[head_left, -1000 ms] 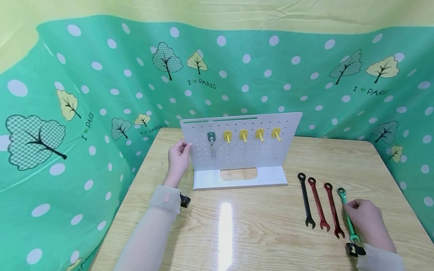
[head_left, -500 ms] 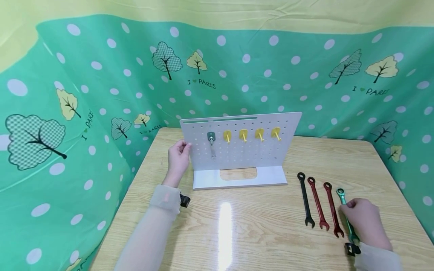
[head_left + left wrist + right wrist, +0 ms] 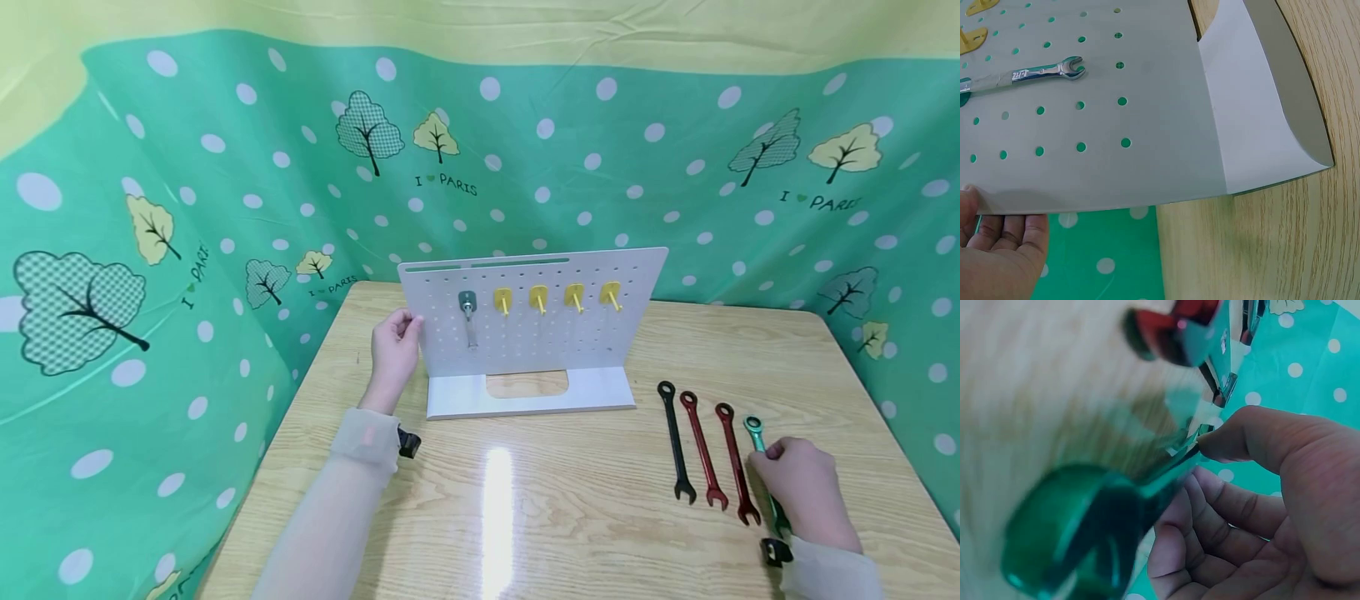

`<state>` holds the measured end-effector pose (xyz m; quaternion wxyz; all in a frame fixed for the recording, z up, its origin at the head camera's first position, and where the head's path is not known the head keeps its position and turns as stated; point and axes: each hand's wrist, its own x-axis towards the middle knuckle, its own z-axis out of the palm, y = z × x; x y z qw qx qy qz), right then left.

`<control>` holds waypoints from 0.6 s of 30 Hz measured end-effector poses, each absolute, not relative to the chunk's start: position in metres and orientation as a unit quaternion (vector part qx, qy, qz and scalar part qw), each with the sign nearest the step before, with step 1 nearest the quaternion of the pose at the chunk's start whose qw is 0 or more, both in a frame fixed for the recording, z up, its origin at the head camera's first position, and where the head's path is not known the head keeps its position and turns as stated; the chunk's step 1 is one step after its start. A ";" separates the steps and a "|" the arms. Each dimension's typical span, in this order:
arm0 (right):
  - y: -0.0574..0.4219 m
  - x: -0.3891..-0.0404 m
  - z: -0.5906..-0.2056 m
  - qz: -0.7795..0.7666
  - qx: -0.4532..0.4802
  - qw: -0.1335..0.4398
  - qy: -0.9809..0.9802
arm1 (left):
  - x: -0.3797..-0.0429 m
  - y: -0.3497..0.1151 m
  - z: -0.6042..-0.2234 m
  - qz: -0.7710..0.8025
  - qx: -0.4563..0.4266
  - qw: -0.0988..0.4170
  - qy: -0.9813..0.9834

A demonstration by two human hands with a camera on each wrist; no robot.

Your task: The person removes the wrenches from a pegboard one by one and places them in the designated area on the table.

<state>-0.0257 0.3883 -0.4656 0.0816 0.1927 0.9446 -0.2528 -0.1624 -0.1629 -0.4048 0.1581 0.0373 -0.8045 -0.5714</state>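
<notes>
And there's the green cloth (image 3: 600, 183), hung behind and down the left, presumably as a screen. The wooden table (image 3: 585, 517) carries a white pegboard (image 3: 525, 342), standing up on a folded foot. The left hand (image 3: 395, 346) has its left edge pinched between thumb and fingers, to steady it, I'd judge. Over on the near right, the right hand (image 3: 806, 483) grips the green wrench (image 3: 759, 440) by the handle; can't tell if it's off the wood! Just left lie two red wrenches (image 3: 703, 451) and a black wrench (image 3: 676, 442), ring ends far, spaced apart, likely for easy grabbing. A silver wrench (image 3: 1035, 73) hangs from the dark hook (image 3: 467, 300) at left, with four yellow hooks (image 3: 539, 298) rowed to its right.

Now the writing: "I PARIS" across the cloth, a heart between the words. The silver handle's marking? Too small to read.
</notes>
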 end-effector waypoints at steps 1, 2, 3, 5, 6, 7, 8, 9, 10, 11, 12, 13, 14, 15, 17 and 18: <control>0.388 -0.026 -0.465 -0.253 0.191 0.081 0.945 | -0.162 -0.163 -0.405 -0.572 0.037 0.158 -0.804; 0.388 -0.025 -0.465 -0.254 0.190 0.082 0.945 | -0.162 -0.163 -0.405 -0.572 0.037 0.159 -0.804; 0.388 -0.025 -0.465 -0.255 0.188 0.083 0.945 | -0.163 -0.163 -0.405 -0.571 0.037 0.159 -0.804; 0.388 -0.025 -0.465 -0.255 0.186 0.083 0.945 | -0.163 -0.163 -0.405 -0.571 0.036 0.162 -0.804; 0.388 -0.025 -0.464 -0.255 0.185 0.082 0.945 | -0.163 -0.163 -0.405 -0.570 0.035 0.163 -0.805; 0.388 -0.025 -0.464 -0.256 0.183 0.081 0.946 | -0.163 -0.164 -0.405 -0.569 0.034 0.164 -0.805; 0.388 -0.025 -0.464 -0.256 0.182 0.079 0.946 | -0.163 -0.164 -0.405 -0.568 0.034 0.165 -0.805; 0.388 -0.025 -0.464 -0.256 0.180 0.077 0.947 | -0.163 -0.164 -0.406 -0.568 0.035 0.165 -0.806; 0.389 -0.024 -0.463 -0.258 0.178 0.076 0.946 | -0.163 -0.164 -0.405 -0.568 0.035 0.165 -0.806; 0.389 -0.024 -0.463 -0.261 0.177 0.076 0.946 | -0.163 -0.164 -0.405 -0.569 0.036 0.164 -0.805; 0.389 -0.023 -0.462 -0.264 0.176 0.077 0.945 | -0.163 -0.164 -0.406 -0.569 0.036 0.164 -0.805; 0.389 -0.023 -0.462 -0.268 0.175 0.078 0.944 | -0.164 -0.164 -0.406 -0.571 0.037 0.163 -0.804; 0.390 -0.022 -0.461 -0.271 0.177 0.080 0.943 | -0.164 -0.164 -0.406 -0.571 0.037 0.163 -0.804; 0.390 -0.021 -0.460 -0.273 0.177 0.082 0.942 | -0.163 -0.164 -0.406 -0.571 0.036 0.162 -0.804; 0.391 -0.019 -0.458 -0.273 0.187 0.084 0.940 | -0.164 -0.163 -0.406 -0.573 0.033 0.161 -0.803; 0.391 -0.019 -0.456 -0.275 0.193 0.084 0.938 | -0.163 -0.163 -0.406 -0.573 0.032 0.160 -0.803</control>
